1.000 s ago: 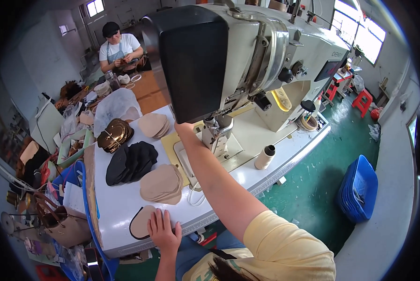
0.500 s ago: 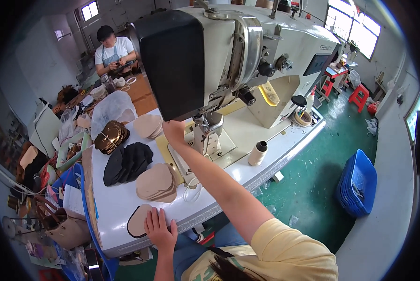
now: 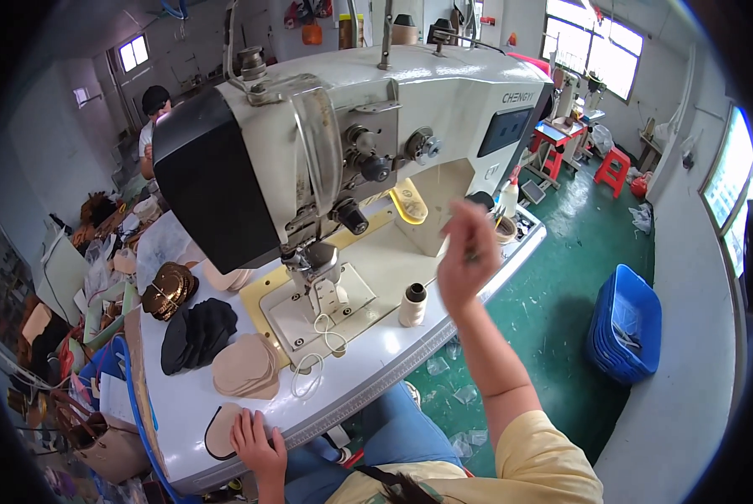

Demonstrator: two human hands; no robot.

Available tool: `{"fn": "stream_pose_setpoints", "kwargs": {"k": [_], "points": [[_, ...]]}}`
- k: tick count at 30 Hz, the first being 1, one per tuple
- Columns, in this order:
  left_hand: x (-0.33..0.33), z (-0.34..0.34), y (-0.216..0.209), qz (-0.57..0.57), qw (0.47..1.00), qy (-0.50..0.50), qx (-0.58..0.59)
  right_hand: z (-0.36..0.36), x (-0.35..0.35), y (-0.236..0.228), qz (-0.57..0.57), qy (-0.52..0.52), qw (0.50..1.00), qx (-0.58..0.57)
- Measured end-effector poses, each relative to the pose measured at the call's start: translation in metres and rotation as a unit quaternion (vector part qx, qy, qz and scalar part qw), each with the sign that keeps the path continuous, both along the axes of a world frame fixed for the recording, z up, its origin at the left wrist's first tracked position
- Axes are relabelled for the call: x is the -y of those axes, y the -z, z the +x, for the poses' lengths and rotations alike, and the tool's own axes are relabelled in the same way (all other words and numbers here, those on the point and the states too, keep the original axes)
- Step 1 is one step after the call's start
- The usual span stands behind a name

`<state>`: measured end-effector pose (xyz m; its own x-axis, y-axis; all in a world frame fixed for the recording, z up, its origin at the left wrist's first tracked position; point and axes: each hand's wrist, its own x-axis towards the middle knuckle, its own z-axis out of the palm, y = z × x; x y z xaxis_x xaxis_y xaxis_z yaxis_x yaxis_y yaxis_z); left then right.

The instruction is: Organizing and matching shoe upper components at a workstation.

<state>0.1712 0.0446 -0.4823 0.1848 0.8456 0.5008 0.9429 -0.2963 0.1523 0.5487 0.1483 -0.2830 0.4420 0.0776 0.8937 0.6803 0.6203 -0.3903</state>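
My left hand (image 3: pixel 259 440) lies flat at the table's front edge, its fingers over a beige rounded piece with a black edge (image 3: pixel 222 430). My right hand (image 3: pixel 469 256) is raised above the right part of the sewing machine's bed. Its fingers are curled and partly blurred; a small dark spot shows among them, and I cannot make out what it is. The sewing machine (image 3: pixel 427 92) stands before me, its needle area (image 3: pixel 317 277) uncovered by my hands. White cord (image 3: pixel 309 378) loops from there to the table. A thread cone (image 3: pixel 412 305) stands upright near the bed.
Stacks of beige pieces (image 3: pixel 246 367), black pieces (image 3: pixel 197 336) and shiny bronze pieces (image 3: pixel 170 291) lie left of the machine. A white bottle (image 3: pixel 508 198) stands at the far right. Nested blue baskets (image 3: pixel 625 326) stand on the floor at right. Another person (image 3: pixel 151 126) is at far left.
My right hand has come out from behind the machine head and swung to the right. The view has shifted, revealing more of the needle area and cord. My left hand stays on the beige piece.
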Motion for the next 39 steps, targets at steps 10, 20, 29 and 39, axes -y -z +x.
{"fn": "stream_pose_setpoints", "kwargs": {"k": [10, 20, 29, 39], "points": [[-0.002, -0.001, 0.006, -0.002, 1.0, 0.007, 0.012, 0.038, -0.032, -0.106, 0.007, -0.456, 0.872, -0.18], [-0.016, 0.016, -0.05, 0.089, 0.992, 0.075, 0.058, 0.027, -0.029, -0.025, -0.082, -0.439, 0.868, -0.217], [-0.079, 0.204, -0.275, 0.269, 0.839, 0.472, 0.027, 0.013, 0.045, 0.048, -0.162, -0.196, 0.966, -0.05], [-0.191, 0.353, -0.404, 0.206, 0.958, 0.198, 0.012, 0.096, 0.116, 0.192, -0.354, -0.143, 0.916, -0.125]]}}
